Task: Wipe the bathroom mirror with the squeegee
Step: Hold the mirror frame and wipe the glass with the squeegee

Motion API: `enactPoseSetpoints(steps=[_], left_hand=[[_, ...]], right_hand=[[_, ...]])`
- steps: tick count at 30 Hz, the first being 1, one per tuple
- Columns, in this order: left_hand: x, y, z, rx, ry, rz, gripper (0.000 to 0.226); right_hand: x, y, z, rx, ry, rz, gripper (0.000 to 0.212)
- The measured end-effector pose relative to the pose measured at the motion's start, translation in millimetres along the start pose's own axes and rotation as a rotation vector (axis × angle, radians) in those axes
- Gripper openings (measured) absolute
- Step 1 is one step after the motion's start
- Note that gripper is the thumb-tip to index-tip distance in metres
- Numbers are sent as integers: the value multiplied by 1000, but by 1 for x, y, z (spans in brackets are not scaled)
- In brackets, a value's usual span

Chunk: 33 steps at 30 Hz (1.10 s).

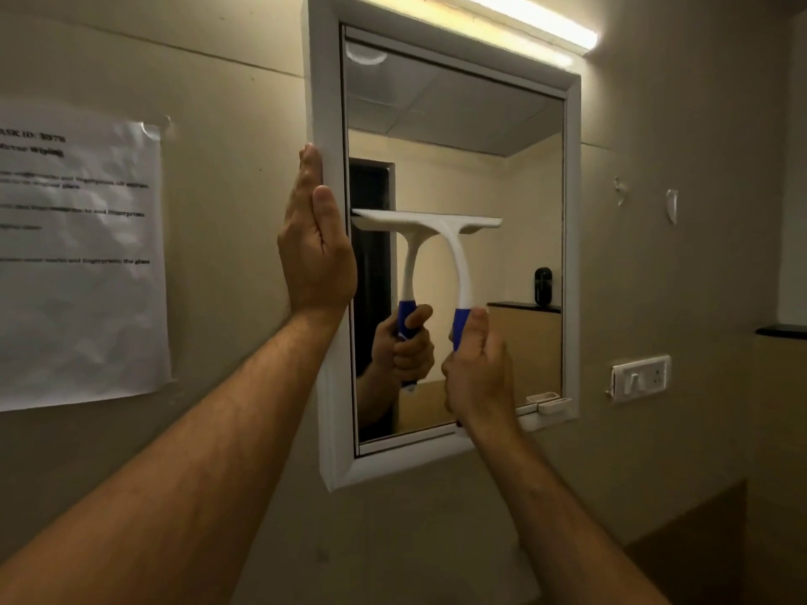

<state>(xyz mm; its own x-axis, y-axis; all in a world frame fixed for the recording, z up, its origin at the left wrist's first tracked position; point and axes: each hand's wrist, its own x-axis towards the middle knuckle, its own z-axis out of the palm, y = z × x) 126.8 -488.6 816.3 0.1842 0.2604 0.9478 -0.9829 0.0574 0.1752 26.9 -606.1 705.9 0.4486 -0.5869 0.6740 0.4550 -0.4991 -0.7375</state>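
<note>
Right hand [474, 369], fingers [478, 320] clenched around blue grip of squeegee [454, 238], blade edge against glass of mirror [480, 159] at mid-height; left hand [314, 242] flat, fingers released and straight, pressed on white frame's left edge; taped paper sheet [78, 255] on wall further left.

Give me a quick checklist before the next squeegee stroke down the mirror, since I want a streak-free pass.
1. Right hand grips the squeegee by its blue handle: ok.
2. Blade lies against the mirror, meeting its own reflection: ok.
3. Blade level across the glass: ok, roughly horizontal.
4. Left hand flat against the white frame, steadying it: ok.
5. Glass below the blade free of obstacles: ok, apart from the right hand itself.
6. Glass above the blade already clean: cannot tell.
</note>
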Motion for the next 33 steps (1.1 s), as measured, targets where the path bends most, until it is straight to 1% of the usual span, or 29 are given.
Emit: enactPoseSetpoints(steps=[4, 8, 13, 17, 26, 30, 33], left_hand=[[-8, -3, -2, -2, 7, 12, 44], [-13, -1, -2, 28, 36, 25, 44], [-16, 1, -2, 31, 34, 3, 44], [-32, -2, -7, 31, 20, -32, 44], [-63, -8, -17, -1, 27, -49, 43], [-72, -7, -20, 4, 34, -58, 43], [-75, -9, -21, -2, 24, -51, 42]], right_hand=[[-48, 42, 1, 36, -1, 16, 41], [-91, 71, -4, 18, 4, 56, 47], [-88, 54, -13, 20, 26, 70, 45], [-73, 38, -11, -33, 33, 26, 39], [-125, 83, -20, -74, 2, 102, 44], [-123, 81, -26, -72, 4, 110, 47], [-109, 72, -27, -81, 15, 87, 41]])
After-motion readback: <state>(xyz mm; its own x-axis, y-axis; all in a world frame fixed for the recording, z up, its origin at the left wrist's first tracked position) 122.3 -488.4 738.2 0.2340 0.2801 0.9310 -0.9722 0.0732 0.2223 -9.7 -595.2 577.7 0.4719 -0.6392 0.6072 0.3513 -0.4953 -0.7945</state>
